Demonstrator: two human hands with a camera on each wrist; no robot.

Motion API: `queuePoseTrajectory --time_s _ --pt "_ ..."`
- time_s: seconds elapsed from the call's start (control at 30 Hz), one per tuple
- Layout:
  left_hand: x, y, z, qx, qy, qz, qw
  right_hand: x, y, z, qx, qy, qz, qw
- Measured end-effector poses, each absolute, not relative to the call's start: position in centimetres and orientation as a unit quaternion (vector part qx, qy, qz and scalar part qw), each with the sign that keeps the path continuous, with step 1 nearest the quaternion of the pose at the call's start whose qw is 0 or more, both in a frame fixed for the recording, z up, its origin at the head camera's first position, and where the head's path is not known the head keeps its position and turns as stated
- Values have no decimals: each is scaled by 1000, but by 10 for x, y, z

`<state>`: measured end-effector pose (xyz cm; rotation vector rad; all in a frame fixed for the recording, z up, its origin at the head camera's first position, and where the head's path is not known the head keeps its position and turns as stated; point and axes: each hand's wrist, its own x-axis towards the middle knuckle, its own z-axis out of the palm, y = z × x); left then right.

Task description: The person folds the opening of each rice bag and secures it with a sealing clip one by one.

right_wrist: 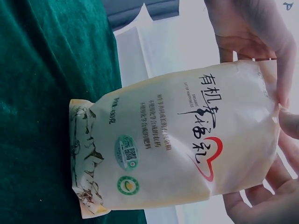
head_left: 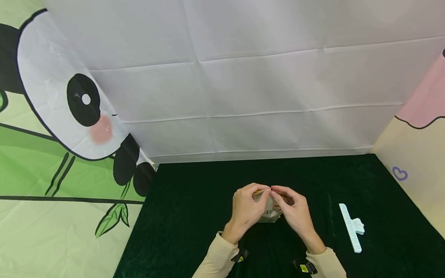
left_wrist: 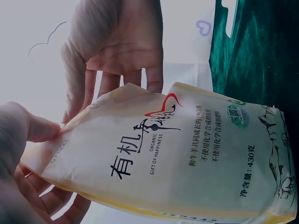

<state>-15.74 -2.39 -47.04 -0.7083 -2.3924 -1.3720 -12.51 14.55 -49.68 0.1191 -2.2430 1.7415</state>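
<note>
A cream paper-like food bag (head_left: 269,214) with dark lettering, a red heart outline and a drawn landscape along its base stands upright on the dark green cloth. Its printed front fills much of both wrist views, as the pouch (left_wrist: 187,154) and again as the bag (right_wrist: 163,140). My left hand (head_left: 246,207) pinches the top edge between thumb and fingers on one side. On the other side my right hand (head_left: 294,211) pinches the same edge, its thumb close to the left one. Whether the top is sealed cannot be made out.
A pale, ruler-like bag clip (head_left: 350,228) lies on the green-covered table (head_left: 194,185), right of my right hand. Behind the table hangs a white creased cloth (head_left: 243,88). Printed panels border both sides, a panda figure (head_left: 62,77) on the left one.
</note>
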Motion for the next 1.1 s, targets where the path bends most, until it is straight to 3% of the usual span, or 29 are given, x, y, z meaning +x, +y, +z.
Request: queuePoseTrajectory --time_s 0.13,0.5,1.1 --pt "-157 -25 -470 -250 -834 -468 153 -125 145 -495 45 -784 603 143" --pt "-154 -23 -466 -285 -857 -351 249 -119 142 -497 24 -781 608 140" --pt "-152 -22 -466 -294 -862 -327 251 -117 148 -505 25 -790 592 158"
